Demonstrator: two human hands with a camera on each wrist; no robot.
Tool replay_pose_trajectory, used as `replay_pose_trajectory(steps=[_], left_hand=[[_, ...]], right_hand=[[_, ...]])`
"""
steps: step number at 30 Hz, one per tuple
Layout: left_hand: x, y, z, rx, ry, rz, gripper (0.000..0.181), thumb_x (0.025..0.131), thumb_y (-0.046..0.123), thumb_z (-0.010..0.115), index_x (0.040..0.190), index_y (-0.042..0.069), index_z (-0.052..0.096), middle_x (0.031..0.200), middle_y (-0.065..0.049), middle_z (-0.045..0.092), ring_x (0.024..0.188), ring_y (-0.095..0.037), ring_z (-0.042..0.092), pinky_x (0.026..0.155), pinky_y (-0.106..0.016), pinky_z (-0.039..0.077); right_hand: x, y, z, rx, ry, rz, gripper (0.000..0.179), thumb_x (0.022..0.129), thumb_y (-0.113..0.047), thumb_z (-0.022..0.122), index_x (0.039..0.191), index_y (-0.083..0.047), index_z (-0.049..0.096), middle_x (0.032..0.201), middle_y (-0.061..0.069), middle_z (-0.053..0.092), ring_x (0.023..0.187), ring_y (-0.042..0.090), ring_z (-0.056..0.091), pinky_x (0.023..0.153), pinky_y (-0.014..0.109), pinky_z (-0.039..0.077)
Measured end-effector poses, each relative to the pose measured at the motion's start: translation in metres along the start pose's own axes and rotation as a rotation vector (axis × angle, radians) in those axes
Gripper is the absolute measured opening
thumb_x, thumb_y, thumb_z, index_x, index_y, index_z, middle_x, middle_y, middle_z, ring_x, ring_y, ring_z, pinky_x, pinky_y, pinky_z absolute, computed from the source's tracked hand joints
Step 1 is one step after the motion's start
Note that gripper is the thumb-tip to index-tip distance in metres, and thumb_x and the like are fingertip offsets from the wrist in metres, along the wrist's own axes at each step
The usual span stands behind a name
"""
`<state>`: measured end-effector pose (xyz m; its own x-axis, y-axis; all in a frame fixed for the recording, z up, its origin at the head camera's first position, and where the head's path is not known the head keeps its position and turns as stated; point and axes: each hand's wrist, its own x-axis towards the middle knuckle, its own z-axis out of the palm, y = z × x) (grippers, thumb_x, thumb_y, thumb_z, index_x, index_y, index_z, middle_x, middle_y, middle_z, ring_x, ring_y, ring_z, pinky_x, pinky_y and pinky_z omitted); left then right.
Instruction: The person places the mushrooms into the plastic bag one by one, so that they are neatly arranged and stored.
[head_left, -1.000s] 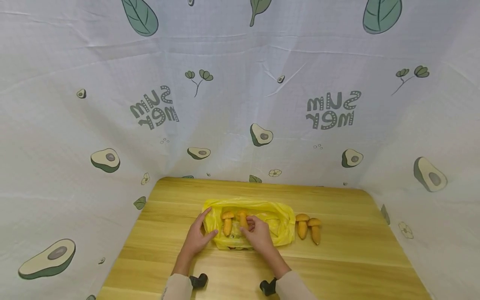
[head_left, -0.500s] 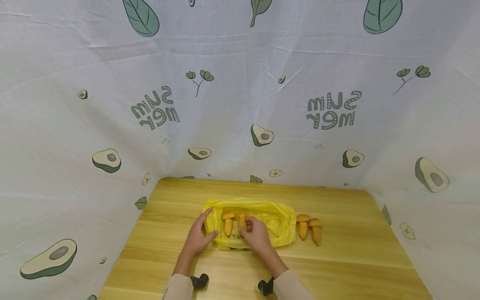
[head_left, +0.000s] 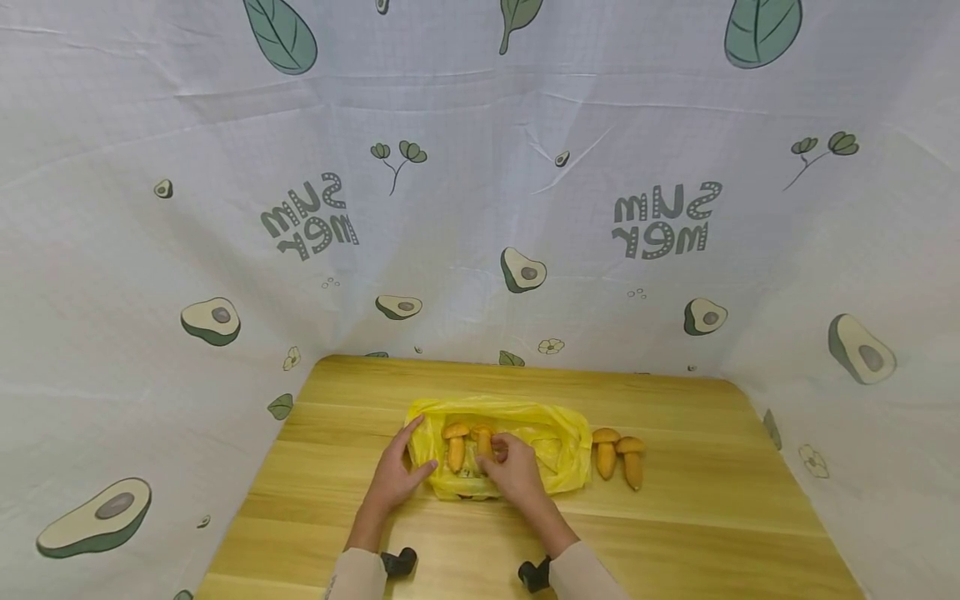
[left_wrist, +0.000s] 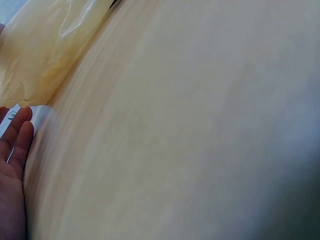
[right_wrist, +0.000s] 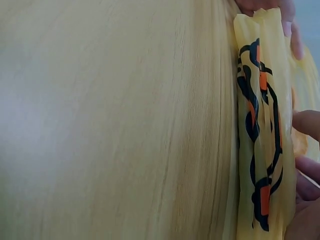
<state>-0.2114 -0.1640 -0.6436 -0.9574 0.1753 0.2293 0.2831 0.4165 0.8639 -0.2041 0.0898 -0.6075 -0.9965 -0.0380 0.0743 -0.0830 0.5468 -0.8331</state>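
A yellow plastic bag [head_left: 566, 417] lies spread wide at its mouth on the wooden table. Inside it, toward the left, rests an orange-brown mushroom [head_left: 455, 457] with a domed cap. Just right of that one, my right hand [head_left: 516, 473] pinches the stem of a second mushroom [head_left: 483, 433] between thumb and fingers, inside the bag. My left hand [head_left: 396, 471] is at the bag's left end, thumb and fingers spread along its edge and holding nothing. In the right wrist view the bag's near side [right_wrist: 265, 125] carries a black and orange print and partly hides the right fingers.
Two more mushrooms, one [head_left: 606, 454] close by the bag's right end and another [head_left: 632, 462] beside it, lie on the table [head_left: 697, 517]. A white cloth [head_left: 450, 208] printed with avocados and leaves hangs behind and at both sides.
Over the first half second my right hand shifts slightly left with the mushroom, which sits a little lower in the bag. Since then hardly anything moves; the left hand stays in place.
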Motion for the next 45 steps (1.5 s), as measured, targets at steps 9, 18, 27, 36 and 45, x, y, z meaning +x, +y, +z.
replay_pose_trajectory(steps=[9, 18, 27, 36, 45], left_hand=[[-0.001, -0.002, 0.002, 0.008, -0.008, -0.036, 0.083, 0.09, 0.03, 0.077, 0.161, 0.027, 0.035, 0.167, -0.013, 0.034, 0.154, -0.048, 0.026, 0.119, -0.071, 0.025], [0.003, 0.0, 0.0, 0.019, 0.003, -0.003, 0.083, 0.089, 0.025, 0.078, 0.161, 0.023, 0.036, 0.165, -0.014, 0.037, 0.153, -0.045, 0.03, 0.119, -0.069, 0.028], [0.005, 0.001, 0.001, -0.003, -0.008, -0.005, 0.084, 0.089, 0.023, 0.078, 0.162, 0.022, 0.035, 0.166, -0.014, 0.035, 0.154, -0.043, 0.029, 0.12, -0.068, 0.026], [0.002, 0.001, -0.001, 0.024, -0.006, -0.02, 0.084, 0.089, 0.026, 0.077, 0.162, 0.023, 0.035, 0.166, -0.014, 0.035, 0.154, -0.047, 0.027, 0.119, -0.071, 0.025], [0.002, -0.001, 0.001, 0.019, -0.008, -0.005, 0.084, 0.09, 0.027, 0.077, 0.162, 0.022, 0.035, 0.166, -0.015, 0.036, 0.152, -0.048, 0.029, 0.118, -0.072, 0.027]], right_hand=[[-0.005, 0.002, -0.019, 0.0, 0.033, 0.01, 0.042, 0.09, -0.026, 0.081, 0.122, -0.003, 0.069, 0.113, 0.011, 0.071, 0.093, 0.022, 0.066, 0.074, 0.036, 0.059], [-0.009, 0.009, -0.045, -0.031, 0.075, -0.012, 0.045, 0.091, -0.029, 0.08, 0.124, -0.001, 0.068, 0.117, 0.016, 0.071, 0.097, 0.026, 0.068, 0.082, 0.042, 0.06], [-0.013, 0.022, -0.073, -0.054, 0.113, 0.017, 0.045, 0.09, -0.027, 0.082, 0.125, -0.002, 0.069, 0.117, 0.015, 0.072, 0.098, 0.027, 0.068, 0.084, 0.042, 0.059], [-0.016, 0.034, -0.101, -0.069, 0.145, -0.012, 0.047, 0.089, -0.025, 0.082, 0.125, 0.001, 0.068, 0.116, 0.019, 0.07, 0.099, 0.03, 0.067, 0.085, 0.041, 0.058], [-0.02, 0.051, -0.129, -0.102, 0.184, 0.001, 0.048, 0.09, -0.028, 0.081, 0.126, 0.0, 0.066, 0.115, 0.017, 0.069, 0.101, 0.031, 0.066, 0.087, 0.042, 0.059]])
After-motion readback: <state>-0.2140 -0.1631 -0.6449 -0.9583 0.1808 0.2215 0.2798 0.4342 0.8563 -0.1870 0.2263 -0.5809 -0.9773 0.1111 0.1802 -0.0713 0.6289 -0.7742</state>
